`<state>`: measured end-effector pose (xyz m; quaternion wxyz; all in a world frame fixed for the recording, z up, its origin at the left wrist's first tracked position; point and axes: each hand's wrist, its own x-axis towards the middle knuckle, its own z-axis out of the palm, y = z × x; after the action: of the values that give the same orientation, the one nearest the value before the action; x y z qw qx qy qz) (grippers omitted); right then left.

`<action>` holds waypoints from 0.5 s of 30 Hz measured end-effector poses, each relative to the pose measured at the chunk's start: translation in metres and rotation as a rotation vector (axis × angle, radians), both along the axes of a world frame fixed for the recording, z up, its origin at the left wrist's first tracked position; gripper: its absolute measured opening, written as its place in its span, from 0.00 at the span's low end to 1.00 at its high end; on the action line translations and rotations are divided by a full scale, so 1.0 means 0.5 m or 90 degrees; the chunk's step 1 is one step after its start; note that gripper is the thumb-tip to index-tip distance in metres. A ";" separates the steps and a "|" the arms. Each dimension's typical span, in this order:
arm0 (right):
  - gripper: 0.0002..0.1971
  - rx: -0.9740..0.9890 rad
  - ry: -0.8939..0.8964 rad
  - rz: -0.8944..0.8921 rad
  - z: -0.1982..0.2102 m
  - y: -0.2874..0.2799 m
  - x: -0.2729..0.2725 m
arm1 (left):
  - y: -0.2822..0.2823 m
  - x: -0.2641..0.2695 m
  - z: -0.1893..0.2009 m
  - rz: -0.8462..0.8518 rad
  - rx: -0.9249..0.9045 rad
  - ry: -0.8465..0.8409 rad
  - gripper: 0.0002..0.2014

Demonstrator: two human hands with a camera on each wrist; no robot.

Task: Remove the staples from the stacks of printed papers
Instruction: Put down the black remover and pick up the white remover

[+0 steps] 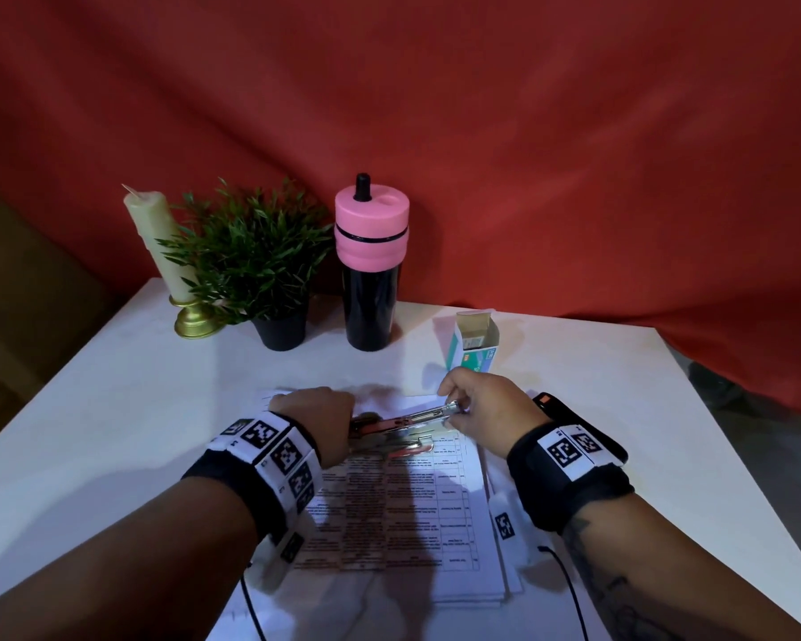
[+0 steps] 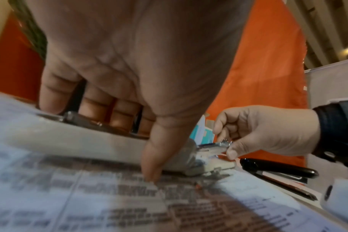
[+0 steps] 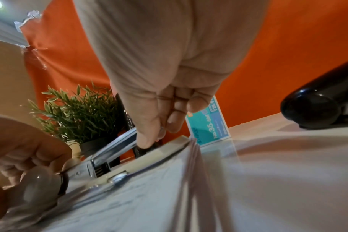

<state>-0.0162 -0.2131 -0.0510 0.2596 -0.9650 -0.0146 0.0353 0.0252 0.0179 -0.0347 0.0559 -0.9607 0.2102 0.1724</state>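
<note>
A stack of printed papers (image 1: 389,511) lies on the white table (image 1: 112,432), with table-like print on the top sheet. On its far end lies a cream stapler (image 1: 389,437), swung open, its metal magazine (image 1: 424,415) raised. My left hand (image 1: 317,404) grips the stapler's hinge end, the fingers (image 2: 93,108) curled over it and the thumb (image 2: 155,163) pressing down on the paper (image 2: 89,196). My right hand (image 1: 454,407) pinches the tip of the metal magazine (image 3: 117,144) between thumb and fingers (image 3: 147,135). No staple is discernible in the blurred wrist views.
An open teal staple box (image 1: 475,344) stands just beyond my right hand. At the back stand a pink-topped black bottle (image 1: 371,266), a potted plant (image 1: 260,266) and a candle (image 1: 158,242). A black stapler-like tool (image 2: 278,169) lies right of the papers. A red cloth hangs behind.
</note>
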 end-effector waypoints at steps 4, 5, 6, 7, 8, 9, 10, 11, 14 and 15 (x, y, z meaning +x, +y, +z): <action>0.15 0.010 0.001 0.000 0.002 0.001 -0.006 | -0.009 -0.011 0.047 -0.036 0.000 -0.068 0.08; 0.16 0.018 0.001 -0.001 0.002 0.001 -0.007 | -0.015 -0.015 0.061 -0.051 -0.002 -0.098 0.08; 0.16 0.029 0.003 -0.003 0.003 0.002 -0.008 | -0.024 -0.020 0.074 -0.068 -0.004 -0.121 0.07; 0.17 0.039 0.004 -0.005 0.003 0.003 -0.008 | -0.036 -0.025 0.086 -0.085 -0.011 -0.135 0.07; 0.18 0.045 0.002 -0.007 0.005 0.004 -0.009 | -0.050 -0.030 0.095 -0.095 -0.029 -0.135 0.09; 0.19 0.050 -0.003 -0.009 0.006 0.007 -0.010 | -0.065 -0.036 0.101 -0.105 -0.052 -0.123 0.12; 0.20 0.051 -0.009 -0.009 0.009 0.010 -0.011 | -0.079 -0.043 0.103 -0.121 -0.076 -0.105 0.15; 0.22 0.048 -0.013 -0.007 0.011 0.012 -0.013 | -0.091 -0.048 0.101 -0.141 -0.097 -0.093 0.19; 0.29 0.032 0.004 -0.008 0.010 0.013 -0.022 | -0.105 -0.052 0.073 -0.164 -0.175 -0.094 0.28; 0.31 0.028 0.013 -0.011 0.007 0.011 -0.026 | -0.104 -0.051 0.063 -0.158 -0.206 -0.094 0.29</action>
<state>-0.0291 -0.2075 -0.0477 0.2813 -0.9587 -0.0047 0.0423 -0.0003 -0.0342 -0.0033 -0.0630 -0.9339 0.3473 0.0573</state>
